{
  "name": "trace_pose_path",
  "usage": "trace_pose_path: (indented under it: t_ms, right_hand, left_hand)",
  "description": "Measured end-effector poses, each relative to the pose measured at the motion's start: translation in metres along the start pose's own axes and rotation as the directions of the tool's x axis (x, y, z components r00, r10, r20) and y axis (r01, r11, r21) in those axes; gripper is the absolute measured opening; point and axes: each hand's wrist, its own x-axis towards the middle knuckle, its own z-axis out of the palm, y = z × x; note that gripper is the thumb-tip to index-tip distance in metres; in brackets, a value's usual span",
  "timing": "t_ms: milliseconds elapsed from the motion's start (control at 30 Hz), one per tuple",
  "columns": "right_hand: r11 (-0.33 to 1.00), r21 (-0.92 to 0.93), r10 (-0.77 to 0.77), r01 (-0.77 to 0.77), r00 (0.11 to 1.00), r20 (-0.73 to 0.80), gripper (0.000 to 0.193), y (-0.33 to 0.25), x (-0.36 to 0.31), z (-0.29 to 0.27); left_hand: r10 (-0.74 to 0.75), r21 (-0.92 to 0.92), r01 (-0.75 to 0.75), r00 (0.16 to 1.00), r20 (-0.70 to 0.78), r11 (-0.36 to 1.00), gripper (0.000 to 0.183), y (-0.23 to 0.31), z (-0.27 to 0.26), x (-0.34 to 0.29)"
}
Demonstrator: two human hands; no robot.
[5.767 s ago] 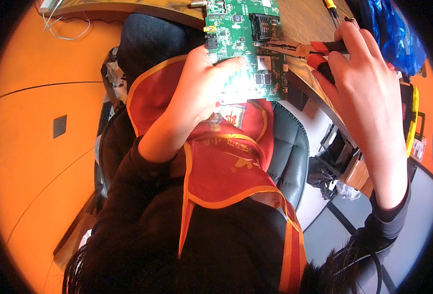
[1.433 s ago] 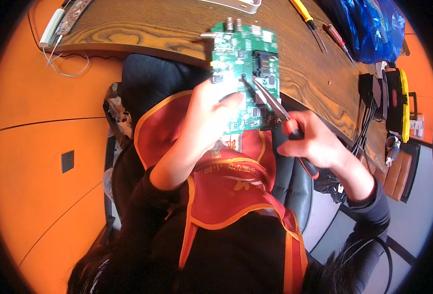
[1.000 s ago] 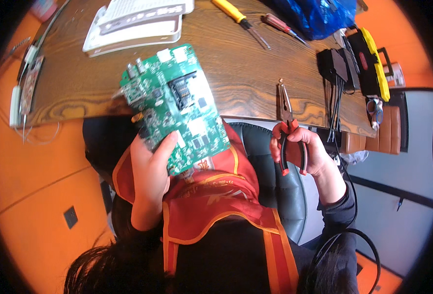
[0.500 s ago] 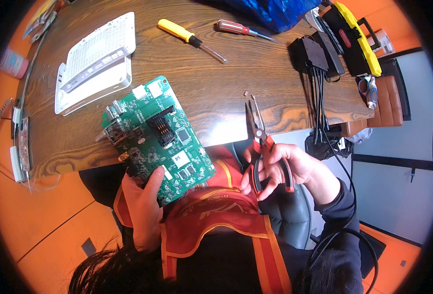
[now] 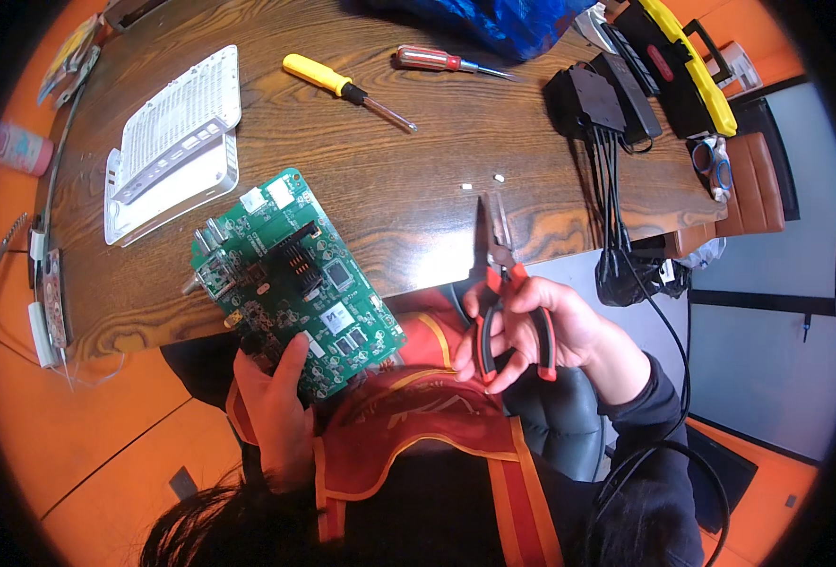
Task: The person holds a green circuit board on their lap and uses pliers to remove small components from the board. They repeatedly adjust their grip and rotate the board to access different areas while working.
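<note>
A green circuit board with a black slotted connector and silver jacks is tilted in my left hand, the thumb pressing on its near edge. To the right, my right hand grips red-and-black needle-nose pliers, fingers between and around the handles. The jaws point away from me over the table's front edge, slightly parted. Just beyond the tips lie two tiny pieces, a pale bit and another small bit.
On the wooden table lie a white plastic casing, a yellow-handled screwdriver and a red-handled screwdriver. A blue bag, a black box with cables and a black-and-yellow toolbox stand at the back right.
A small piece at the plier tips now lies on the table, apart from the jaws. The view has shifted slightly. Both hands keep their hold.
</note>
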Motion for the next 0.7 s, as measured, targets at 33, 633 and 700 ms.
trace_pose_path:
  t_ms: [33,633,700]
  right_hand:
    - [1.0,0.022,-0.015,0.015,1.0,0.013,0.034,0.004,-0.004,-0.003]
    - [0.74,-0.345,-0.6,0.578,0.798,0.049,0.04,0.007,0.033,0.027]
    - [0.725,-0.317,-0.623,0.612,0.778,0.078,0.032,-0.013,0.039,0.024]
  left_hand:
    - [0.043,0.007,-0.044,0.998,0.048,0.999,0.035,0.001,0.002,0.0]
    - [0.029,-0.279,0.035,0.974,0.223,0.96,0.026,-0.002,-0.007,0.009]
    - [0.039,-0.259,0.02,0.974,0.221,0.966,0.026,0.0,-0.009,0.01]
